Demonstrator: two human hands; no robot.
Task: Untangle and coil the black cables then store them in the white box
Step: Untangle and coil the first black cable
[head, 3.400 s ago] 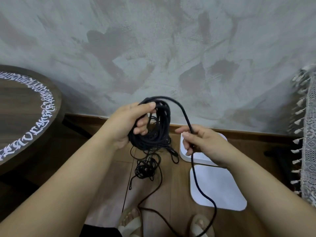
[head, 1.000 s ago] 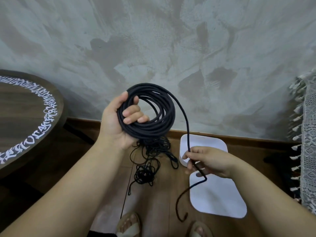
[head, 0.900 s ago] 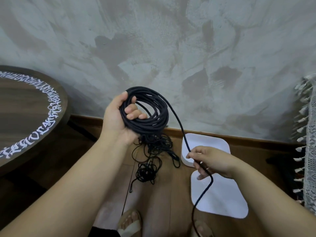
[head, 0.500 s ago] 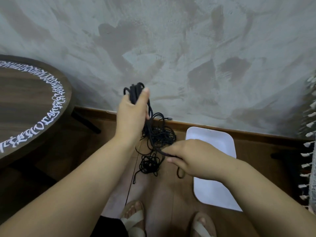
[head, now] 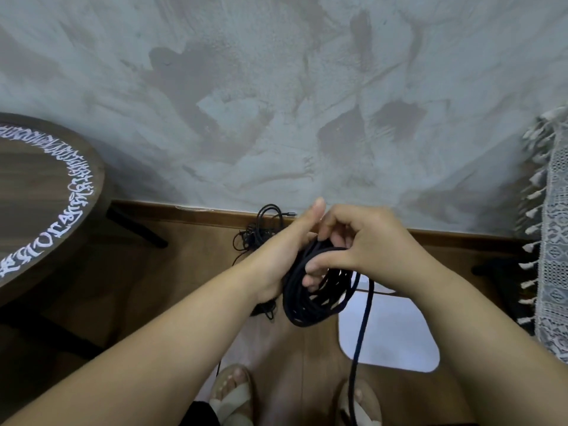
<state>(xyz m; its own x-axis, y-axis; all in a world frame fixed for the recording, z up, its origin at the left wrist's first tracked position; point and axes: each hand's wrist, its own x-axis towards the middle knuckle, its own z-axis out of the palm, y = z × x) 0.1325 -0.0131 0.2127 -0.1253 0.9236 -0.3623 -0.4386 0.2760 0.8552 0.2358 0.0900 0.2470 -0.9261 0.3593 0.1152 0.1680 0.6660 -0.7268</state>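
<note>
A thick black cable coil [head: 310, 299] hangs between my hands at mid-frame. My left hand [head: 285, 250] grips the coil's left side, thumb pointing up. My right hand [head: 359, 244] has its fingers curled round the coil's top strands. One loose cable tail [head: 362, 327] drops from the coil toward my feet. A tangle of thinner black cables [head: 261, 229] lies on the wooden floor by the baseboard, partly hidden behind my left hand. The white box lid [head: 390, 339] lies on the floor below my right forearm; the box itself is mostly covered by my hands.
A round dark wooden table [head: 46, 192] with white lettering stands at the left, its legs reaching over the floor. A lace cloth with tassels [head: 550, 241] hangs at the right. The grey plaster wall is straight ahead. My sandalled feet [head: 233, 392] are at the bottom.
The coil came down from chest height to lower in front of me. My right hand moved up from the loose tail and now grips the coil together with my left hand.
</note>
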